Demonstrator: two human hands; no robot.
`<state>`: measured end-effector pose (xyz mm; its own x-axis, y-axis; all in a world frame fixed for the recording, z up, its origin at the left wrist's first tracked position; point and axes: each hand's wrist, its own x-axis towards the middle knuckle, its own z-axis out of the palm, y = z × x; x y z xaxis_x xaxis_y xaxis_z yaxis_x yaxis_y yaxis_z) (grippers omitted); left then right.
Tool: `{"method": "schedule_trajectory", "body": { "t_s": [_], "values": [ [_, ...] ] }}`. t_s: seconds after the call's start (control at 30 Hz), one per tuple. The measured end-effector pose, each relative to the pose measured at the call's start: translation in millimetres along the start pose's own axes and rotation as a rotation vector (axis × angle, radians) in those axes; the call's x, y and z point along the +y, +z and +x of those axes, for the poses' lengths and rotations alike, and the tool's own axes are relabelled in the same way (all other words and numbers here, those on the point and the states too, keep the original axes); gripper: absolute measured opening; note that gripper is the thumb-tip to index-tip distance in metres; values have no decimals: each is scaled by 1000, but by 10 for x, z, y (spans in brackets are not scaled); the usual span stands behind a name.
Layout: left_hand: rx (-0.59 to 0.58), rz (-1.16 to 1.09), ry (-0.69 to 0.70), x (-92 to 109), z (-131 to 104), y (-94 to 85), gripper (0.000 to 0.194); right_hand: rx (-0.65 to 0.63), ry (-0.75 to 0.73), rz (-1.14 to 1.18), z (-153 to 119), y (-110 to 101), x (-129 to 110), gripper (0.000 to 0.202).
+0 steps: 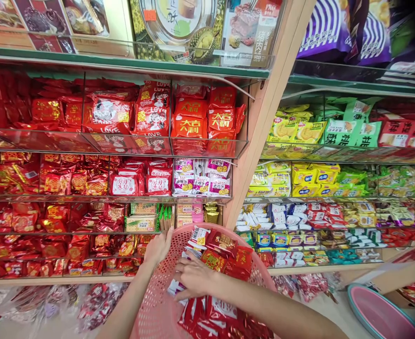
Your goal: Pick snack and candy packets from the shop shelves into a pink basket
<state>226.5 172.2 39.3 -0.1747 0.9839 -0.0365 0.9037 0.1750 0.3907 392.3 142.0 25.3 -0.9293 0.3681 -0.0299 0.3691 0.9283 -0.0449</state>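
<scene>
A pink perforated plastic basket (pixel 158 292) is in front of me at lower centre, with snack packets in it. My left hand (pixel 160 247) grips its left rim, fingers over the edge. Inside, my right hand (pixel 195 278) reaches in from the right, palm down, its fingers and thumb curled around white-and-purple packets (pixel 175 287). Part of these is hidden under the hand. Beyond the fingers lie a white packet (pixel 198 237) and red packets with gold print (pixel 213 260). More red packets (pixel 221 308) fill the near side.
Shelves with clear-fronted bins stand ahead, holding red packets (pixel 189 120), yellow packets (pixel 295 132) and green packets (pixel 350 129). A wooden upright (pixel 260 136) divides them. Plastic bags of goods (pixel 101 306) lie on the floor at left. A pink-and-blue basin (pixel 380 310) sits at lower right.
</scene>
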Motion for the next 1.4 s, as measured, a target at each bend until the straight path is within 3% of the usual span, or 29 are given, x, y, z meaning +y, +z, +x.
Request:
{"method": "schedule_trajectory", "body": {
  "t_s": [0.33,0.5,0.7,0.8,0.9,1.03,1.23,1.4],
  "values": [
    [-13,-49,19,-24,7,0,75,128,5,130,-53,-224,-80,50],
    [-4,-52,28,-17,2,-17,70,191,-16,253,-271,-423,-225,34],
    [-15,-82,27,-20,5,-14,69,351,207,467,-692,-697,-304,26],
    [-13,-53,32,-32,13,8,67,447,390,531,-880,-763,-195,31],
    [-19,-35,24,-36,20,14,66,603,671,548,-963,-868,-5,35],
    [-31,-29,18,-28,28,4,67,784,965,300,-870,-1186,314,36],
    [-32,-28,29,-33,36,6,67,742,1093,-11,-480,-1748,747,36],
    [-34,-34,25,-44,44,13,66,708,1204,13,-280,-1913,964,29]
  ]
}}
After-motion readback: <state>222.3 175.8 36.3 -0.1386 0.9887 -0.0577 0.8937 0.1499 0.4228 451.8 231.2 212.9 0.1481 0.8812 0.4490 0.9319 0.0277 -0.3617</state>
